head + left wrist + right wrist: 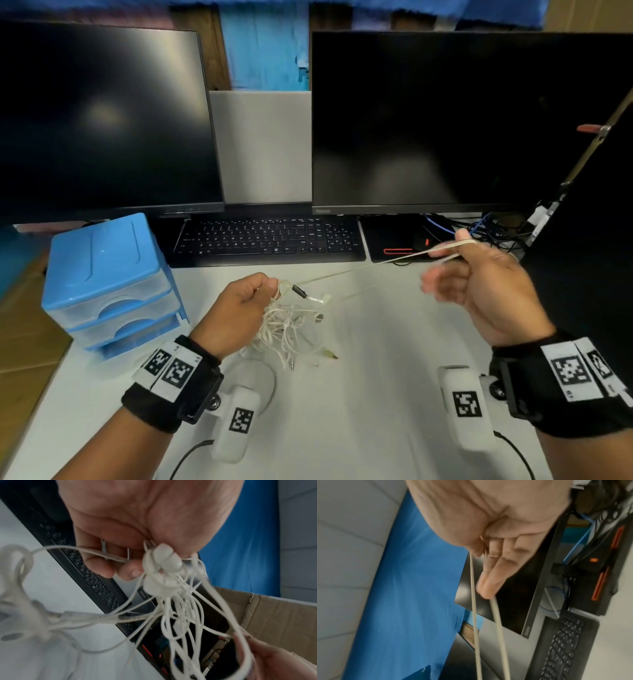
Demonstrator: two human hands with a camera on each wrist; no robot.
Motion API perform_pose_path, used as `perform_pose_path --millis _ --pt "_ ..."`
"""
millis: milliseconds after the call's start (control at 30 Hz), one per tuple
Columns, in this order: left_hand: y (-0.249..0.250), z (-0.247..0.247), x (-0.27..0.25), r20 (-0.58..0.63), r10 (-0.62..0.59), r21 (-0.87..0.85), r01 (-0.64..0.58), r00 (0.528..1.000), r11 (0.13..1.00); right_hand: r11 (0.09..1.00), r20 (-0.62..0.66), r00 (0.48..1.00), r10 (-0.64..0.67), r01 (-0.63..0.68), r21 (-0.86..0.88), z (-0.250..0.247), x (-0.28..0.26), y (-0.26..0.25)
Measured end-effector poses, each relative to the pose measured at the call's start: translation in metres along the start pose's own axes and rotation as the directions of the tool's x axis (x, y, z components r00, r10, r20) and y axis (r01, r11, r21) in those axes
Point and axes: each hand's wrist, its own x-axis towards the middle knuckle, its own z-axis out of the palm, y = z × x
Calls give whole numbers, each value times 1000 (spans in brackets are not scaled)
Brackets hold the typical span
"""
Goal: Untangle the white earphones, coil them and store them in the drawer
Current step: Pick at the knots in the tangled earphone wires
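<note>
Two dark monitors, the left monitor and the right monitor, are seen standing at the back of a pale tabletop, with a black keyboard set between and in front of them. A blue drawer unit with translucent fronts is placed at the left edge of the tabletop, its drawers closed. The white earphones are seen as a dense tangle of thin white cable, hanging from the left hand just above the tabletop, with loose plug ends trailing onto the surface. In the left wrist view, rounded white earbuds are shown knotted into the loops directly below the fingers. The grip of the left hand is clenched around the top of the tangle. From it, a doubled strand is drawn taut to the right hand, raised well apart to the right. This strand is pinched between thumb and forefinger, while the remaining fingers are held loosely extended.
</note>
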Motion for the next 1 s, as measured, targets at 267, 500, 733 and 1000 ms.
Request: perform_pose_path --millis 267,500,733,1000 --pt "-3 -1 0 -51 -26 20 27 998 999 830 -55 869 -492 448 -333 -1 -2 9" --pt "2 -10 -1 -106 -95 -5 95 990 995 856 -141 896 -420 340 -389 -5 2 7" --pt "20 3 -10 30 -85 -135 88 996 987 828 115 993 3 62 -557 -3 16 44" --pt "30 19 -18 131 -26 -221 55 991 974 729 172 966 -193 259 -634 35 -12 50"
